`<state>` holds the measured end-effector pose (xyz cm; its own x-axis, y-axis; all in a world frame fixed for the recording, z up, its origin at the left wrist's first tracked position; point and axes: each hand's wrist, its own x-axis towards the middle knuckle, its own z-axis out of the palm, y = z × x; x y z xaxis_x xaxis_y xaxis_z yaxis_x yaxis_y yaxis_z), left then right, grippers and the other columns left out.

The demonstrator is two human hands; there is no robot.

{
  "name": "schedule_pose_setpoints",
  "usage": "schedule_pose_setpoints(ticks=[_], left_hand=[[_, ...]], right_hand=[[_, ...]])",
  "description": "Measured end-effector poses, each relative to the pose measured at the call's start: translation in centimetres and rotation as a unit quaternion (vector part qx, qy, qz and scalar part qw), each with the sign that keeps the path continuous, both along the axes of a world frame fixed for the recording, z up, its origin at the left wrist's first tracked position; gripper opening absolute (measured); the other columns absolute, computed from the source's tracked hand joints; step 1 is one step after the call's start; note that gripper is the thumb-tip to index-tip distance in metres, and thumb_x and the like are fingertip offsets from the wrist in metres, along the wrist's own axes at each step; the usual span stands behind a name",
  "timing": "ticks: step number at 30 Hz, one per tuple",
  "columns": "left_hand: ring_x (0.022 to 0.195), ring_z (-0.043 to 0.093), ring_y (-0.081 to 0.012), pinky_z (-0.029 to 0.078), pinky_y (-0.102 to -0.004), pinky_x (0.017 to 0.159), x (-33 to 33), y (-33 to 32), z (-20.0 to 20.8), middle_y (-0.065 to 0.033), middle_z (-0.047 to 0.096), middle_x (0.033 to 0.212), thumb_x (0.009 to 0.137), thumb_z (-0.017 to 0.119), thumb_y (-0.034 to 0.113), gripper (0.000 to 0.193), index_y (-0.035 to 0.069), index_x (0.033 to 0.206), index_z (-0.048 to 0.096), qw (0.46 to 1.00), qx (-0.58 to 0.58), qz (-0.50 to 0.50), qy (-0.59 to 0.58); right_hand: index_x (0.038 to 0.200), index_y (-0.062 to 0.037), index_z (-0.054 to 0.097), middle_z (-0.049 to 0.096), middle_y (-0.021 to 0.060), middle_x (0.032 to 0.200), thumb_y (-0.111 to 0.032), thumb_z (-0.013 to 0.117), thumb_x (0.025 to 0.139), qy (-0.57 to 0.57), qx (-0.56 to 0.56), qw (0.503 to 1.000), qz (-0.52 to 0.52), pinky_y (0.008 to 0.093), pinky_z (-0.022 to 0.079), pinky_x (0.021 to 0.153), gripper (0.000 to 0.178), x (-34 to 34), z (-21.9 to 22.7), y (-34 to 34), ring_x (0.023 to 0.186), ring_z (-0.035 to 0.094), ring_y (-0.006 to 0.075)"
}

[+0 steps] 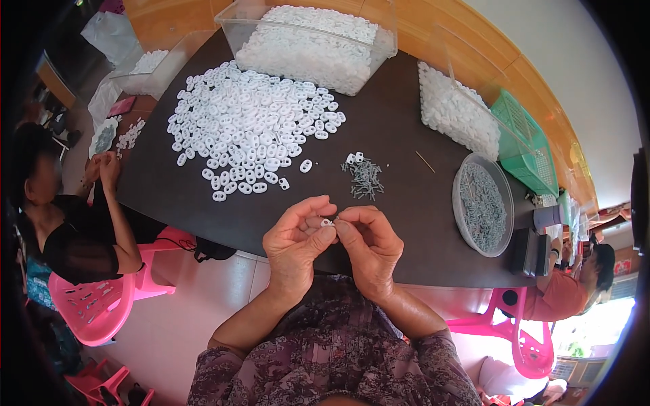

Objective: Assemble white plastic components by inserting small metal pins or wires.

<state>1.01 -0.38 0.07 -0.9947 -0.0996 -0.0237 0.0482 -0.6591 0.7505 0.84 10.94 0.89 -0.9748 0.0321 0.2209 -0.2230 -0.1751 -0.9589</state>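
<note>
A small white plastic piece with a hole (326,222) is pinched between the thumb and fingers of my left hand (292,237), just over the near table edge. My right hand (370,247) meets it there, thumb and forefinger pressed together at the piece's right side. Whatever lies between those right fingertips is hidden. Beyond my hands sits a small heap of grey pins (365,178), with a couple of white pieces (355,158) at its far edge. A wide pile of white oval two-holed pieces (247,122) spreads to the left.
A clear bin (311,51) of white pieces stands at the back, another heaped bin (460,115) right of it. A round tub (483,205) of grey pins and a green basket (525,139) are at right. A thin stick (425,161) lies nearby. Co-workers sit left and right.
</note>
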Motion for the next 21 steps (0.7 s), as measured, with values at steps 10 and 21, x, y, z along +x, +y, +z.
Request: schedule_pose_setpoints(ticks=[10,21], left_hand=[[0.079,0.059,-0.0107,0.051,-0.0227,0.066,0.0,-1.8,-0.9,-0.0092,0.064,0.095,0.085,0.067,0.001,0.014,-0.003,0.098,0.066,0.995,-0.086,-0.053,0.021],[0.075,0.055,-0.0087,0.047,-0.0207,0.065,0.3,-2.5,-0.8,-0.0045,0.058,0.091,0.09,0.062,0.004,0.017,-0.003,0.106,0.064,0.963,-0.258,-0.038,0.067]], right_hand=[[0.099,0.0004,0.065,0.058,0.0042,0.097,0.01,0.061,0.085,0.031,0.098,0.994,0.031,0.0196,0.044,0.07,0.017,-0.7,0.2,1.5,0.081,0.054,0.0069],[0.102,0.0003,0.063,0.057,0.0028,0.093,0.01,0.063,0.082,-0.014,0.108,0.992,0.069,0.0198,0.044,0.068,0.022,-0.8,0.0,1.9,0.078,0.053,0.006]])
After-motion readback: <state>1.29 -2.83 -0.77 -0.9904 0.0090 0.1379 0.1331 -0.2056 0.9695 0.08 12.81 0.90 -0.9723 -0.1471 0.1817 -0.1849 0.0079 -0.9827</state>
